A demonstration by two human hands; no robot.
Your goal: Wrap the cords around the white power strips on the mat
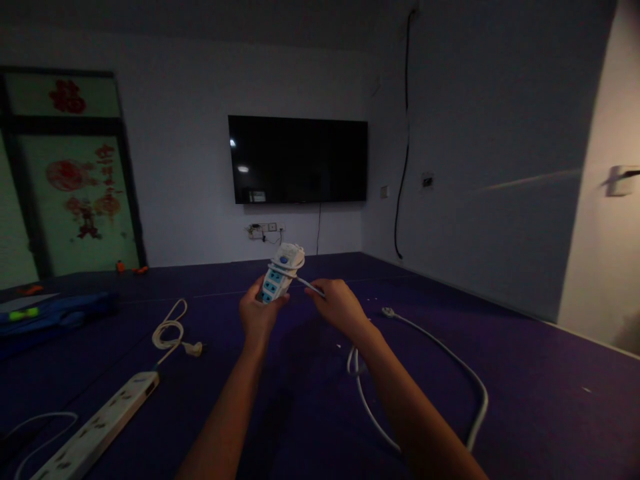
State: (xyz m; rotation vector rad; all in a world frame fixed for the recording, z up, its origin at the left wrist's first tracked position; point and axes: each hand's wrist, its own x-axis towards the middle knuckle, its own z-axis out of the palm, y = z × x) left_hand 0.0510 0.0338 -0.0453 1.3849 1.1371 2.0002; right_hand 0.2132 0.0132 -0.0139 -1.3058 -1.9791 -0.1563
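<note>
My left hand [259, 308] is closed around the lower end of a small white power strip [280, 277] with blue sockets and a blue switch, held up tilted above the purple floor. A turn of its white cord [306, 285] wraps across the strip near the switch. My right hand [340, 301], to the right of the strip, pinches that cord a short way from it. More of the cord hangs below the right forearm and curves over the floor to a plug [388, 312] at the right.
A longer white power strip [100, 427] lies at the lower left, its coiled cord [169, 333] and plug [195, 349] beyond it. Blue cloth [65, 313] lies at the far left. A television [300, 160] hangs on the back wall above several sockets [265, 230].
</note>
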